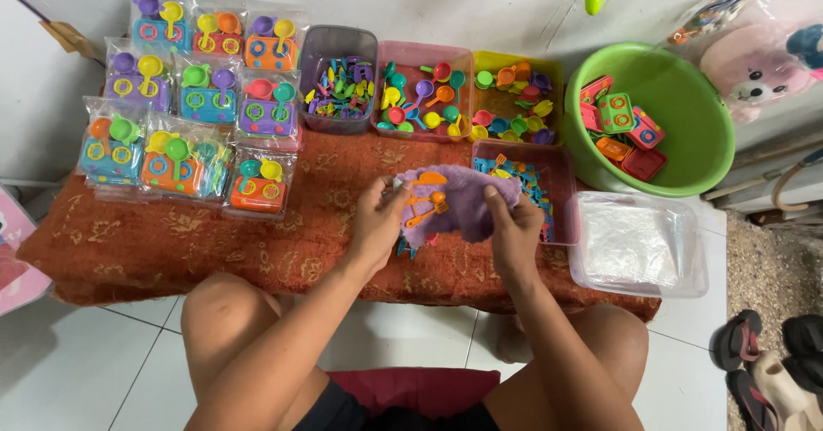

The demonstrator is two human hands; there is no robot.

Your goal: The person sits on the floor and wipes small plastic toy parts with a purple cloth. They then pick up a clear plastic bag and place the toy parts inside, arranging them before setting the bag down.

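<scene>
Purple plastic toy stove [459,201], with orange utensils on it, sits pinched between both hands above the desk [171,234]. Left hand [375,224] grips its left edge, right hand [514,232] its right, just before the pink tray [561,200].

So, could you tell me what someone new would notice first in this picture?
Probably the two hands at the middle: the left hand and right hand together hold a purple toy piece with small orange utensils on it. Next, the bagged toy stove sets laid in rows at upper left on the red cloth, and the green basin of toy stoves at right.
</scene>
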